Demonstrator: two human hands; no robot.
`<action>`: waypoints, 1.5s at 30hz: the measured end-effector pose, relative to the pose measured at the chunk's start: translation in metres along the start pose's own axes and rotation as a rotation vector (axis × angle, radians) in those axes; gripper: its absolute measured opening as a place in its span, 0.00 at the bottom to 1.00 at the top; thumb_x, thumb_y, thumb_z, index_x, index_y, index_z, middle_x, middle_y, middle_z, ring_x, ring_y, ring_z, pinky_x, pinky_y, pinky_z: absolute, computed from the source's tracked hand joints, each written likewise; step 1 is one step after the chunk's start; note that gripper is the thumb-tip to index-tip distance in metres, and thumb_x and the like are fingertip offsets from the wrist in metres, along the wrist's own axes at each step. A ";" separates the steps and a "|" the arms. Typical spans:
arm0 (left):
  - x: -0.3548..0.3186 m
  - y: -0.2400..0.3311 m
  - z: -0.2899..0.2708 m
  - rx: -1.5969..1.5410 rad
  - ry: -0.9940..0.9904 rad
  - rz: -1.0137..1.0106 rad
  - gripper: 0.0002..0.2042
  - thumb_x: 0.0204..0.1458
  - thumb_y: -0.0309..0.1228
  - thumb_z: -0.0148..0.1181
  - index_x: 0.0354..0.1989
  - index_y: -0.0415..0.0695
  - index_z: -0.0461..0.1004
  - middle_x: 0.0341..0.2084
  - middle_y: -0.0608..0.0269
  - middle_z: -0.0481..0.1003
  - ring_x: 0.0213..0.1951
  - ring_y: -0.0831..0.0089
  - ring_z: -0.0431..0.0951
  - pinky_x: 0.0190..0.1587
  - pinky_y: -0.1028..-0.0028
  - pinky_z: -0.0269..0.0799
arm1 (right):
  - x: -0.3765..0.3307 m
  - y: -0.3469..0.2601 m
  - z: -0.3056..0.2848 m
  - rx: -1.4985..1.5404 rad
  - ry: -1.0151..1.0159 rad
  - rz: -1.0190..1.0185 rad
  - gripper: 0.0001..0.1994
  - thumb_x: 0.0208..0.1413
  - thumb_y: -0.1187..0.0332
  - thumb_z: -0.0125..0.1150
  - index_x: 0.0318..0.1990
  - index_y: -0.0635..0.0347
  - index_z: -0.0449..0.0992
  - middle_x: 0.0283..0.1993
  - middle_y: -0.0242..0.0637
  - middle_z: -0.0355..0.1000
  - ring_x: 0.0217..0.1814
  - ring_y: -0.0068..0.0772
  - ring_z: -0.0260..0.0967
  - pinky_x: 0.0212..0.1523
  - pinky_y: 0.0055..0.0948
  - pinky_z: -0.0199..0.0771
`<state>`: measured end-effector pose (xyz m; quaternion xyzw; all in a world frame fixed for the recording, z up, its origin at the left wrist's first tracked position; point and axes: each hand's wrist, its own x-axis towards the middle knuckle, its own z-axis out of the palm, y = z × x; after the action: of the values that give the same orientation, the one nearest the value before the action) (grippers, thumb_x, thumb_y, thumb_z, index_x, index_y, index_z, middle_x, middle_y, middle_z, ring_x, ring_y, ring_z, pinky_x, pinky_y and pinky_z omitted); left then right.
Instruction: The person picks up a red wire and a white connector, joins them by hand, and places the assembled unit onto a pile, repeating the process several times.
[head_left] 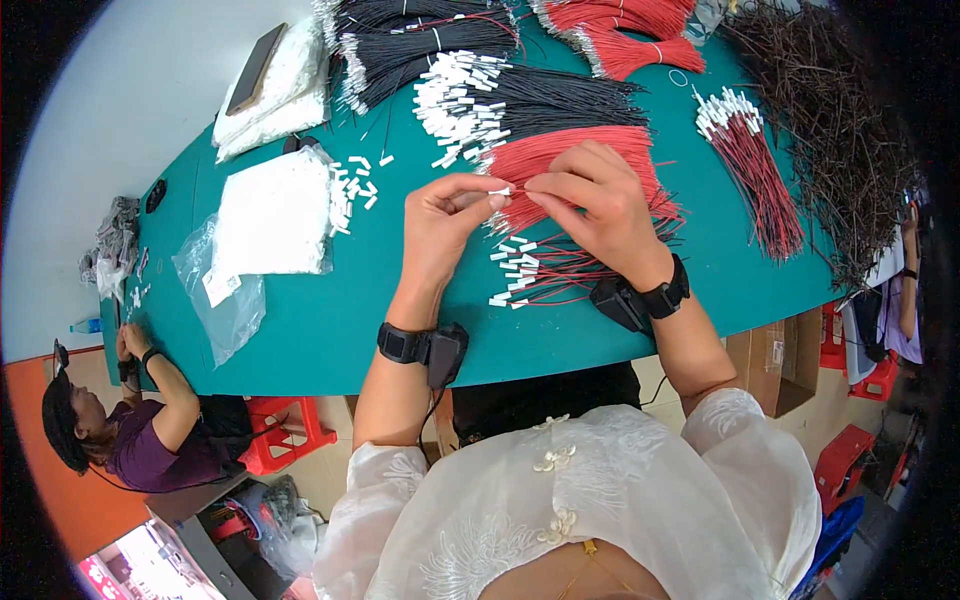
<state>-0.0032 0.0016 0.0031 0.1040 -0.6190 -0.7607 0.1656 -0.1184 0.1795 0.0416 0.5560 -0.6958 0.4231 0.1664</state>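
My left hand pinches a small white plastic connector between thumb and fingertips. My right hand meets it from the right, its fingers pinched on the end of a thin red wire at the connector. Both hands hover over a bundle of red wires on the green table. Just below the hands lie several red wires fitted with white connectors. A black band with a small device sits on each wrist.
A pile of loose white connectors lies beside a white bag. Black wire bundles with white ends, more red bundles and a dark tangle fill the far table. Another person sits at the left; red stools stand below.
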 end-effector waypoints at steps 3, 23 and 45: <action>0.000 -0.002 -0.001 -0.006 -0.008 -0.005 0.09 0.53 0.15 0.65 0.43 0.33 0.81 0.39 0.54 0.83 0.41 0.70 0.84 0.47 0.75 0.80 | 0.001 -0.001 0.001 0.007 0.006 0.025 0.08 0.45 0.76 0.71 0.35 0.60 0.82 0.32 0.36 0.75 0.37 0.38 0.73 0.40 0.36 0.72; -0.002 -0.002 0.004 -0.092 -0.008 -0.071 0.09 0.52 0.16 0.66 0.42 0.31 0.81 0.36 0.52 0.83 0.38 0.70 0.84 0.44 0.75 0.81 | -0.012 -0.002 0.014 0.298 -0.077 0.300 0.04 0.54 0.78 0.66 0.37 0.66 0.80 0.33 0.40 0.78 0.32 0.31 0.77 0.30 0.26 0.75; 0.003 0.008 -0.014 0.488 -0.311 0.076 0.08 0.53 0.25 0.70 0.40 0.38 0.81 0.35 0.64 0.83 0.33 0.79 0.79 0.37 0.78 0.73 | -0.010 0.028 -0.033 0.121 -0.612 0.275 0.08 0.50 0.72 0.70 0.38 0.63 0.82 0.33 0.41 0.78 0.32 0.43 0.76 0.33 0.37 0.75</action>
<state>-0.0004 -0.0137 0.0085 -0.0004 -0.8050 -0.5895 0.0671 -0.1487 0.2125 0.0426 0.5670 -0.7556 0.2956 -0.1418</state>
